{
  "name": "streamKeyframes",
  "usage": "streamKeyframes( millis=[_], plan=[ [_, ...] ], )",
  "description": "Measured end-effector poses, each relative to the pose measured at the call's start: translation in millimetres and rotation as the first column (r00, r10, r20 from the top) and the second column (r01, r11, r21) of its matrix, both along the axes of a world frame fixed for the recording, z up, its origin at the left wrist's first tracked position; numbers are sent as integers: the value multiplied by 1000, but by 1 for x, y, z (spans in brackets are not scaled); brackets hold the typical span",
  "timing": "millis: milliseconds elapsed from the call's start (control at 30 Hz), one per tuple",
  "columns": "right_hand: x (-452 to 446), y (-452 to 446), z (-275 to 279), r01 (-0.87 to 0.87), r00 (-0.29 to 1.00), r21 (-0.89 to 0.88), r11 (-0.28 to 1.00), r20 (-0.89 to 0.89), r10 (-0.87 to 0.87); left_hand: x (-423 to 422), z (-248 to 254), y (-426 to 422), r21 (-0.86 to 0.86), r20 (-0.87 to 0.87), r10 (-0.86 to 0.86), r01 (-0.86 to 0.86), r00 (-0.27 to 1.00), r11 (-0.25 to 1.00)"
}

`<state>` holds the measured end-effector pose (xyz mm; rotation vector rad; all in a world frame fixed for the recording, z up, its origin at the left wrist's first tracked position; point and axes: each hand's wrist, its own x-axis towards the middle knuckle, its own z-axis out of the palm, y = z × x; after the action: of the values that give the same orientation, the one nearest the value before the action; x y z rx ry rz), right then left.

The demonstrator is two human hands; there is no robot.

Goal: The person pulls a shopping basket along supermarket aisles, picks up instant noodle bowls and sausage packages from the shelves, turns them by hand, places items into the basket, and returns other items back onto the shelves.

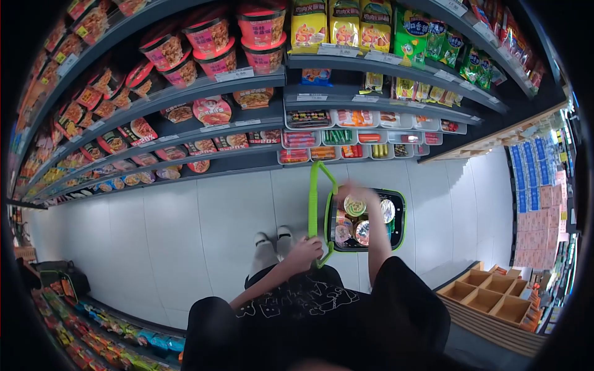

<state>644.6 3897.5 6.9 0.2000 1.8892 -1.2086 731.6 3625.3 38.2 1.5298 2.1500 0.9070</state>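
Plainly, a person's left grip (307, 250) closed on the green handle (313, 207), basket (403, 217) of round-lidded tubs (363, 232) at one o'clock, right grip (354, 192) blurred at its eleven o'clock, spread or pinching I can't tell

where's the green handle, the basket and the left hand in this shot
Green handle (313, 209): head view, on the middle of its long bar.
Basket (403, 217): head view, on its rim at the picture's right.
Left hand (305, 251): head view, on the middle of the hand.

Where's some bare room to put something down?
The floor, left of the white shoes and beside the food shelves, looks free; so do some wooden compartments. Tubs and the right hand crowd the basket.
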Motion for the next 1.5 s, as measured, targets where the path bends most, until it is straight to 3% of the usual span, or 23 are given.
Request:
streamKeyframes(
  millis=[33, 67, 100, 133, 233, 267, 333, 400, 467, 600, 733, 800, 867, 933, 967, 1033, 1133, 1200, 1233, 1267, 1333, 1367, 1500],
  plan=[
    [-34, 22, -8, 267, 690, 5, 964, -699, -187, 1, -2, -4, -5, -33, -14, 14, 999, 1000],
    [-76, 24, 30, 374, 600, -124, 919, -723, -342, 1, -4, -7, -11, -68, -26, 25, 997, 1000],
    [-125, 34, 41, 451, 504, -20, 892, -820, -273, -1, -7, -9, -12, -64, -32, 32, 997, 999],
    [-171, 54, 20, 402, 404, -476, 782, -674, -618, -1, -9, -10, 6, -41, -68, 68, 997, 998],
    [-253, 39, 48, 687, 381, -342, 641, -582, -718, -3, -15, -11, 49, 2, -152, 152, 988, 987],
    [-291, 56, 14, 778, 305, -193, 597, -715, -629, -4, -17, -9, 80, 21, -201, 199, 979, 977],
    [-339, 70, -23, 723, 141, -224, 654, -878, -457, -12, -6, -2, 85, 52, -280, 276, 958, 958],
    [-327, 23, 34, 740, 99, -298, 603, -839, -535, -15, -2, 4, 123, 89, -271, 259, 959, 958],
    [-342, 20, 32, 744, 61, -330, 581, -832, -552, -24, 0, 11, 118, -315, -153, 199, 937, 973],
    [-354, 21, 28, 753, -6, -401, 522, -797, -603, -66, 2, 11, 42, -338, -99, 120, 936, 992],
    [-355, 21, 23, 733, -79, -492, 470, -748, -659, -85, -9, 10, -42, -271, -265, 264, 925, 964],
    [-355, 23, 17, 717, -106, -539, 442, -711, -695, -85, -3, 11, -255, -163, -422, 375, 892, 891],
    [-351, 23, 10, 693, -142, -590, 414, -675, -725, -83, -4, 8, -201, -211, -430, 391, 878, 898],
    [-346, 21, 3, 657, -177, -650, 383, -627, -759, -83, -7, 7, -83, 54, -408, 412, 911, 908],
    [-344, 23, -1, 637, -191, -680, 363, -596, -780, -88, -9, 6, -87, 49, -414, 417, 909, 905],
    [-344, 26, -12, 573, -236, -757, 315, -520, -821, -98, -12, 5, 176, 382, -302, 252, 873, 952],
    [-333, 28, -2, 517, -261, -811, 274, -455, -852, -118, 4, -7, 249, 463, -180, 67, 868, 966],
    [-314, 13, 43, 704, -120, -669, 237, -441, -890, -139, 20, -19, 199, 425, -149, 69, 893, 978],
    [-318, 13, 42, 613, -215, -786, 75, -258, -942, -147, 25, -27, 188, 448, -37, -54, 893, 981],
    [-307, 11, 48, 616, -217, -785, 70, -253, -943, -154, 29, -35, 173, 474, 73, -174, 878, 970],
    [-268, 5, 59, 689, 157, -724, 33, 105, -982, -173, 31, -55, 154, 540, 210, -341, 815, 927],
    [-237, -7, 65, 731, 255, -674, 107, 124, -959, -180, 29, -65, 157, 584, 267, -429, 767, 890],
    [-119, -81, 74, 774, 273, -546, 321, -169, -947, -196, 32, -87, 173, 742, 335, -649, 580, 741]
  ],
)
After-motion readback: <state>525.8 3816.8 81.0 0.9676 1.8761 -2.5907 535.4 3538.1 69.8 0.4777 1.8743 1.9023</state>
